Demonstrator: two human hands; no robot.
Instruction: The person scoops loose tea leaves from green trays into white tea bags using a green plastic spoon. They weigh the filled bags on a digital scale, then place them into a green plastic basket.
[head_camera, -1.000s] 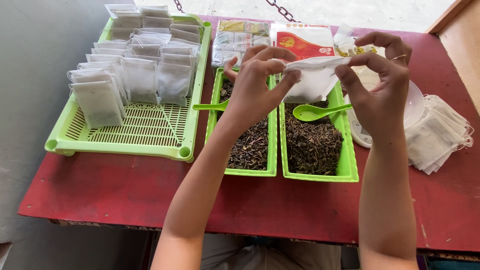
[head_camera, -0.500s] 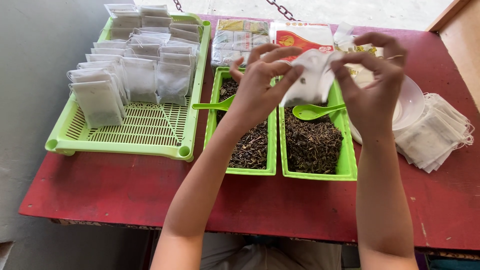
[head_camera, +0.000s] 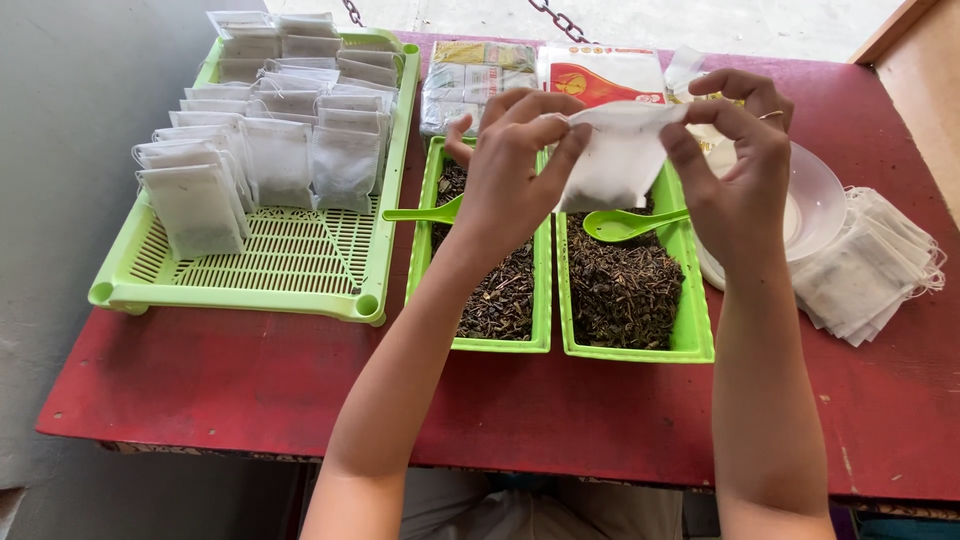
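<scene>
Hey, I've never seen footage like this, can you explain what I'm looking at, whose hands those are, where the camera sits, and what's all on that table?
The camera sits on a person's head, looking down at their own bare hands. The left hand and right hand together hold a small white paper filter bag by its top edge. Below, on a red table, two narrow green trays of dark dried leaves each hold a green plastic spoon. A slotted green tray carries rows of filled white bags. A stack of flat empty bags and a white bowl lie right.
</scene>
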